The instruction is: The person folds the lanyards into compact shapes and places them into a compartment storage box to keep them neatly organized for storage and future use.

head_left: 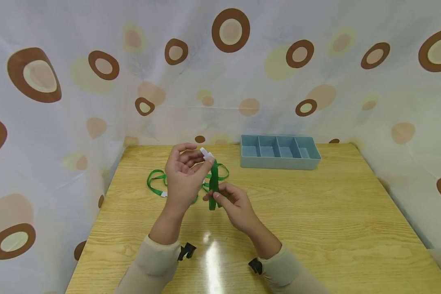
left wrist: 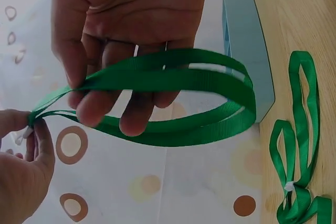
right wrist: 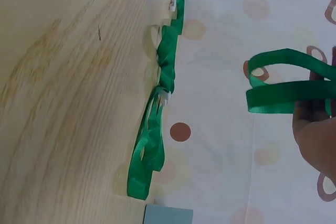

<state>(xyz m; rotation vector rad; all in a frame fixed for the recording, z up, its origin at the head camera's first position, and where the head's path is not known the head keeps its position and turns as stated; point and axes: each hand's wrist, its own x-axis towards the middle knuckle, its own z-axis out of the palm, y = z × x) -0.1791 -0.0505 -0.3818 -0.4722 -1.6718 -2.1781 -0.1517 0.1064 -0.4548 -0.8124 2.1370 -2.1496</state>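
Note:
A green ribbon lanyard with a white plastic clip at its top is held up over the table between both hands. My left hand pinches it at the clip end between thumb and fingers. Lower down, my right hand grips the ribbon, thumb on the near side. In the left wrist view, the folded ribbon loops run across the right hand's fingers. More green lanyards with white fittings lie on the table behind the left hand, which partly hides them.
A blue-grey tray with several compartments stands at the back of the wooden table, right of the hands. Behind the table and along its sides hangs a patterned curtain. Black buckles are at both sleeve cuffs.

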